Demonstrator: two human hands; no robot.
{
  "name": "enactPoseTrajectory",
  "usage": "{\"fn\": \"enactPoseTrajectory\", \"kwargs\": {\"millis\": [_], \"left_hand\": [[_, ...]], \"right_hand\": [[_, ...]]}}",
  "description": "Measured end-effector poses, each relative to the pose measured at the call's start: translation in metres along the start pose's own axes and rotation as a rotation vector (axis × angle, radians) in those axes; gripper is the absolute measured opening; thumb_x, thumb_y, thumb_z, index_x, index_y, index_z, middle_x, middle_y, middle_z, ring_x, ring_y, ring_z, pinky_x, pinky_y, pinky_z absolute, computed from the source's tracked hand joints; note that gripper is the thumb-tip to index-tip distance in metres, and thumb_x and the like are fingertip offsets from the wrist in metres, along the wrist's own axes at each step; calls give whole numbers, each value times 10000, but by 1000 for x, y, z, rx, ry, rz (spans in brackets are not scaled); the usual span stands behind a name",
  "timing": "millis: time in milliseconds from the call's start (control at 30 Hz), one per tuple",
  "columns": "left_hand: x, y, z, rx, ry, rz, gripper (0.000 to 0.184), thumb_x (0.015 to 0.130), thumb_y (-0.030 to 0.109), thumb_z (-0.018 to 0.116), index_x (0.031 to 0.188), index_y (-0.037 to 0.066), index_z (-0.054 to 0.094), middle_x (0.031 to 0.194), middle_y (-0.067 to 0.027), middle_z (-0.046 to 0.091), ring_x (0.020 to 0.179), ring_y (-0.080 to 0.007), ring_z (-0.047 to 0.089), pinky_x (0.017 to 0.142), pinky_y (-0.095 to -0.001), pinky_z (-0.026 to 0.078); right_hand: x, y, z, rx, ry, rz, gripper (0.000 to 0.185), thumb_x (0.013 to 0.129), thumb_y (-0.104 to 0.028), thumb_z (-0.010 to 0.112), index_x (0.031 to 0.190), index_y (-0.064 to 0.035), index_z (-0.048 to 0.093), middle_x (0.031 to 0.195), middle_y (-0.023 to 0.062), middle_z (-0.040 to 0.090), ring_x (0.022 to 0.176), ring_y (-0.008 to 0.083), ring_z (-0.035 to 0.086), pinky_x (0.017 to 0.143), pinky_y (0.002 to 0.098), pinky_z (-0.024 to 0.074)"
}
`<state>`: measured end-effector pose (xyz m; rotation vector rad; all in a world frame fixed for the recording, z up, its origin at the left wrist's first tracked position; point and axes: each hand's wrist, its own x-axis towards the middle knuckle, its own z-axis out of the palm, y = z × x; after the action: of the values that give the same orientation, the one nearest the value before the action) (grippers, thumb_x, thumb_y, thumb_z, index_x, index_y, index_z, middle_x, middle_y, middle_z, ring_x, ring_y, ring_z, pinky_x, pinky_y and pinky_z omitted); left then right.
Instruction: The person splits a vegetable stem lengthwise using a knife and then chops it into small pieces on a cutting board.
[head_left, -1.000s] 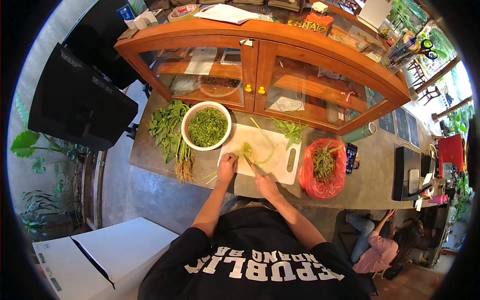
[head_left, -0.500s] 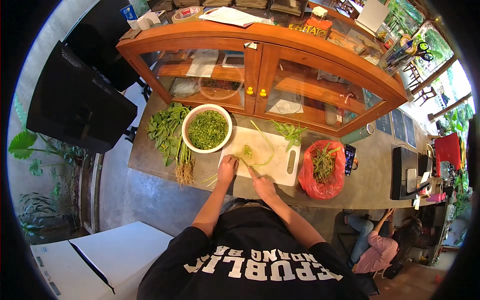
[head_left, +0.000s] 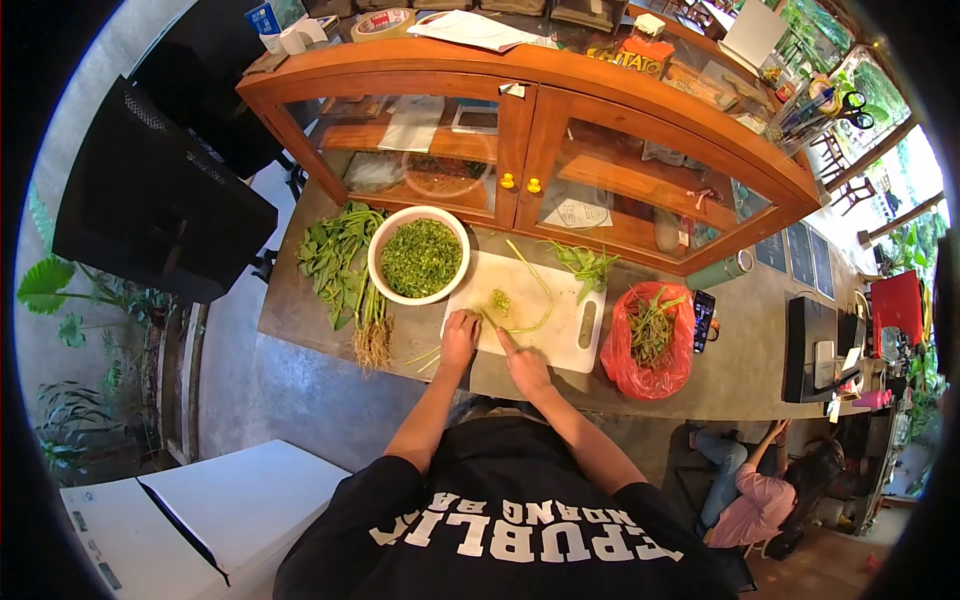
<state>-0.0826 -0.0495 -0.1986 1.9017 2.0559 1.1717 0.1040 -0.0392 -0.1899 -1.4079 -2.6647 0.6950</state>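
My left hand (head_left: 460, 335) is closed on thin green stems (head_left: 425, 357) at the left edge of the white cutting board (head_left: 560, 345). A knife (head_left: 492, 322) is in my right hand (head_left: 525, 368), its blade close to my left fingertips. Just beyond the blade lies a small pile of chopped stem (head_left: 501, 301). A long curved stem (head_left: 548, 290) rests on the board, and leafy greens (head_left: 585, 265) lie at its far right corner. Left of the board stands a white bowl (head_left: 374, 262) full of chopped greens (head_left: 420, 258).
Rooted leafy bunches (head_left: 340, 255) lie left of the bowl. A red plastic bag (head_left: 625, 375) holding stems, a phone (head_left: 703, 320) and a green bottle (head_left: 722, 270) are at the right. Behind stands a wooden cabinet (head_left: 525, 150). Another person (head_left: 765, 495) sits at lower right.
The view has shifted slightly. The knife blade stays near my left fingertips with small changes in its position; the bowl, board and bag stay in place on the counter.
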Motion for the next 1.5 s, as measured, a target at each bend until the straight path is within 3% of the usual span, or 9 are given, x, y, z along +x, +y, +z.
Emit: {"fn": "enactPoseTrajectory", "kwargs": {"millis": [200,600,1100,1500], "left_hand": [[-5,-5,4,-55,9,-27,117,830,32,674,947,19,674,959,-120,618,925,-328,572,845,-417,464],[-6,-2,3,-86,38,-94,87,853,45,662,937,30,676,938,-107,613,918,-323,564,844,-411,466],[-5,-2,0,-109,74,-83,73,845,39,662,917,31,670,924,-103,604,902,-321,563,830,-414,463],[-5,-3,4,-70,69,-63,81,844,54,668,923,39,672,929,-97,595,910,-314,562,827,-411,460]], "right_hand": [[-10,4,2,-26,-16,9,754,875,-111,583,1541,-256,259,653,208,640,614,404,652,615,527,542],[-9,1,-6,-39,-24,21,755,890,-98,568,1551,-264,243,693,218,651,624,399,654,619,505,548],[-14,-11,-17,39,-112,27,737,905,-137,535,1556,-262,214,760,230,666,661,429,652,659,547,532],[-3,-11,1,32,-53,19,756,893,-98,562,1553,-237,222,663,237,633,608,423,642,588,542,525]]}}
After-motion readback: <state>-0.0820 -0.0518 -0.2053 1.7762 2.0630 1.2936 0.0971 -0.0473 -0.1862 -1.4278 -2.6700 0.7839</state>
